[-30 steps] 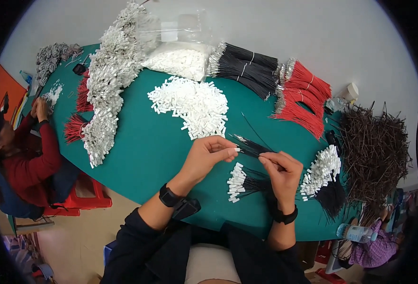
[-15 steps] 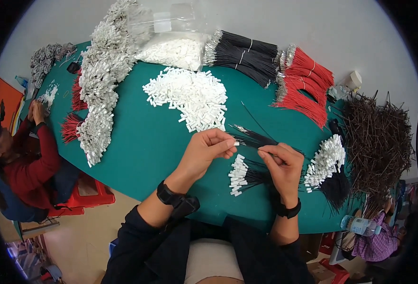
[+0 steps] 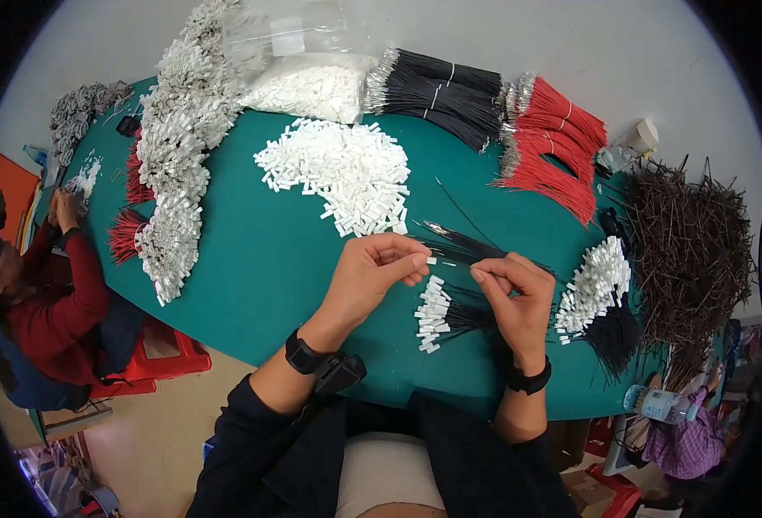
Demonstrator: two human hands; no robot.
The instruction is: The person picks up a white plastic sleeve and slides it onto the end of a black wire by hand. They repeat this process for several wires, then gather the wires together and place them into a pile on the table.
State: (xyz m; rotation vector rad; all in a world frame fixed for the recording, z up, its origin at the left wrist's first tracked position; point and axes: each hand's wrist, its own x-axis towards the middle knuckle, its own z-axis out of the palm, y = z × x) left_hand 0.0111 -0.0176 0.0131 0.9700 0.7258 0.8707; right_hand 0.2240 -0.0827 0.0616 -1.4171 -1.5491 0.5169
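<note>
Watching from my end, both hands over the green table (image 3: 260,250). Left hand (image 3: 370,269): I see thumb and forefinger clamped on a small white sleeve (image 3: 432,260), its end poking out past the fingertips. Right hand (image 3: 519,289): thumb and forefinger pinched on a thin black wire (image 3: 451,264), pale tip toward the sleeve; I note a small gap between the two.

Just beyond the right fingers, loose black wires (image 3: 471,246) with silvery ends. Nearer the person, left of the right wrist, a cluster of white-capped wires (image 3: 433,315). A larger white-capped bunch (image 3: 595,281) sits to the right. Past the left hand I log a heap of loose white sleeves (image 3: 346,173), with a clear bag (image 3: 312,91) of white pieces behind it.
</note>
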